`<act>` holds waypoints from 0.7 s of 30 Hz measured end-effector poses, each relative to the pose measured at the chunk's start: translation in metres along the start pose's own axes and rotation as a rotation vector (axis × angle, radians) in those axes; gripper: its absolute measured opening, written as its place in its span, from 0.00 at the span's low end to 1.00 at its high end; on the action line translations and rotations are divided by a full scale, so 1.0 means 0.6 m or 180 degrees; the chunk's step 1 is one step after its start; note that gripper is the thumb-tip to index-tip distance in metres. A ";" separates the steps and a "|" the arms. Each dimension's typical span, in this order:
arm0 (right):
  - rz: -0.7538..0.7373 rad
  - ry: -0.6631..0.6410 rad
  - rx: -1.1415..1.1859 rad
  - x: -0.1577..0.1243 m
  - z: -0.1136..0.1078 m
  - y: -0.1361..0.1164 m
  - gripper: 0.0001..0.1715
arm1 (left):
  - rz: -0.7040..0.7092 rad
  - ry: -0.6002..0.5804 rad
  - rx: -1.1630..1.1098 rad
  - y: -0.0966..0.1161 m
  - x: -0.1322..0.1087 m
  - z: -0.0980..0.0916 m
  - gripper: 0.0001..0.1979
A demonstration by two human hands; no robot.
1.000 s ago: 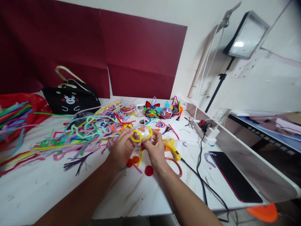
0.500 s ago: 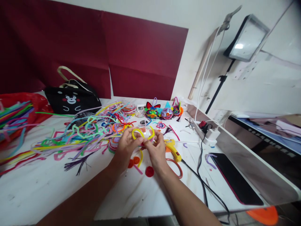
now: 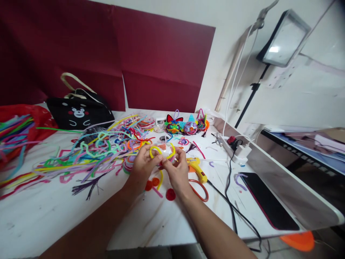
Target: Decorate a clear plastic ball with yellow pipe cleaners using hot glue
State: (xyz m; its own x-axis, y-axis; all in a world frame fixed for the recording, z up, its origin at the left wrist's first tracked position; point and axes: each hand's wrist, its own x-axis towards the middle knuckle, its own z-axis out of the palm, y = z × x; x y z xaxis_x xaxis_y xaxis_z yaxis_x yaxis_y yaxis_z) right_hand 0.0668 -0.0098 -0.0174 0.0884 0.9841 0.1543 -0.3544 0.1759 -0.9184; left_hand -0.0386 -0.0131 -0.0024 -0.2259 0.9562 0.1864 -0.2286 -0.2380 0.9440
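Observation:
Between my hands is a clear, round plastic piece [image 3: 165,148] with curved yellow pipe cleaner [image 3: 171,154] across its near side. My left hand [image 3: 142,163] grips it from the left, thumb pressed on the yellow loop. From the right, my right hand [image 3: 176,169] holds it too, thumb close to the other thumb. The fingers behind are partly hidden. Below the hands lie orange coiled discs [image 3: 155,181], a red coiled disc [image 3: 170,194] and a loose yellow strip [image 3: 161,180]. A yellow glue gun [image 3: 198,169] rests right of my right hand, near orange scissor-like handles [image 3: 202,192].
Loose pipe cleaners [image 3: 105,147] spread over the table's left. Behind are a black bag [image 3: 81,113] and finished colourful ornaments [image 3: 174,126]. At right are a power strip [image 3: 237,153], black cables [image 3: 229,201], a phone [image 3: 269,201] and a raised table edge [image 3: 291,187].
The whole view has shifted slightly. Both hands keep their hold on the clear piece and its yellow pipe cleaner, with only a small movement of the fingers.

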 end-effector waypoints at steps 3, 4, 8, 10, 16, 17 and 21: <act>0.0024 0.0003 0.0004 0.000 0.001 -0.001 0.32 | -0.0014 0.0009 0.0018 0.000 0.002 0.000 0.26; 0.0030 -0.0008 0.0017 -0.001 0.001 -0.003 0.32 | -0.0011 0.0017 0.0021 0.000 0.002 0.000 0.25; 0.0024 -0.0023 0.0051 -0.003 0.002 -0.009 0.31 | 0.0007 0.0001 0.0037 0.000 0.004 -0.001 0.24; 0.0008 -0.0050 0.0062 -0.003 0.002 -0.011 0.31 | 0.0001 -0.0032 0.0036 -0.001 0.004 -0.002 0.24; 0.0002 -0.0110 0.0147 -0.003 0.002 -0.010 0.31 | -0.0012 -0.0047 0.0018 -0.002 0.006 -0.004 0.24; 0.0008 -0.0098 0.0156 -0.004 0.002 -0.010 0.32 | -0.0019 -0.0031 0.0027 -0.001 0.006 -0.004 0.24; 0.0028 -0.0144 0.0221 -0.005 0.002 -0.013 0.32 | -0.0049 0.0019 0.0071 0.001 0.006 -0.004 0.25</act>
State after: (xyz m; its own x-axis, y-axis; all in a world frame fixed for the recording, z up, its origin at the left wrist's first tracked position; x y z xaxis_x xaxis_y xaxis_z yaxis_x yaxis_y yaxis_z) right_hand 0.0684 -0.0143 -0.0105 0.0435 0.9855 0.1641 -0.4188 0.1671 -0.8926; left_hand -0.0416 -0.0105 -0.0016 -0.2281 0.9586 0.1702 -0.2110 -0.2194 0.9526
